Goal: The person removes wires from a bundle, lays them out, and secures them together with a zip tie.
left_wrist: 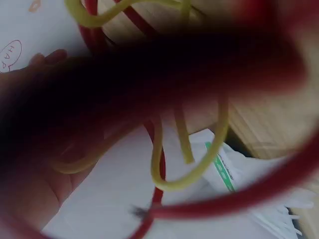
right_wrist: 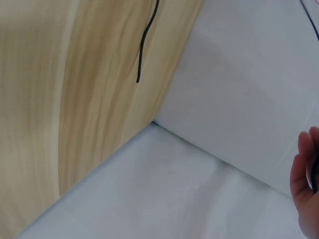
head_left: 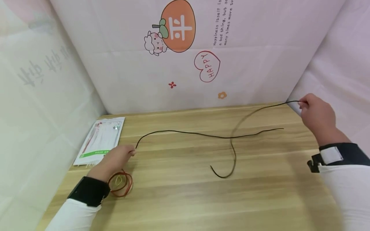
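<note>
My left hand pinches the end of a black cord, which runs to the right above the wooden table. Another black cord hangs in a curve from my right hand, which pinches its upper end. The two cords cross near the middle of the head view. Below my left hand and wrist is a loop of red cord with yellow cord. Close up in the left wrist view, the red cord is blurred and the yellow cord reaches the palm.
A white packet with a green stripe lies at the table's left back corner. White printed cloth stands behind the wooden table and along both sides.
</note>
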A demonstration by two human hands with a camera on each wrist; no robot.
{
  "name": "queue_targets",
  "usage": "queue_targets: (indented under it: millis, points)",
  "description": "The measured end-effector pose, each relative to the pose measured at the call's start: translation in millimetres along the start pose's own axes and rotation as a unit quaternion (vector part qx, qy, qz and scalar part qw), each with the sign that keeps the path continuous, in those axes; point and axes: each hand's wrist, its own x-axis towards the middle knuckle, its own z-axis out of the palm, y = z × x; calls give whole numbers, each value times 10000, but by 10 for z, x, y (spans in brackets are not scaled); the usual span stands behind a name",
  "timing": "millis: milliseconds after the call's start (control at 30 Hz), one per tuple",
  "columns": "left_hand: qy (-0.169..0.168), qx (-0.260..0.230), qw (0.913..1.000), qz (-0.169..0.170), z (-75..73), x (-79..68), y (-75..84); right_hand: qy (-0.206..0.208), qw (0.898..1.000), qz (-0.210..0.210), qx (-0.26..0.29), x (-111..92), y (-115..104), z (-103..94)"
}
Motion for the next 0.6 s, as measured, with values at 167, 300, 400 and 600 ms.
queue_targets:
  millis: [167, 300, 400, 600]
  points:
    - [-278, 176, 9989, 327, 54, 131, 148, 185, 9994, -259, 151, -88, -14, 48]
    - [-528, -21, 9973, 508, 163, 284, 421, 397, 9975, -513, 289, -131, -51, 59]
    - [-600, -230, 9938, 907, 275, 442, 815, 529, 9960, -653, 319, -130, -83, 25]
    - [-841, 228, 9650, 2475, 702, 570, 1940, 503, 9965, -575, 337, -113, -120, -4]
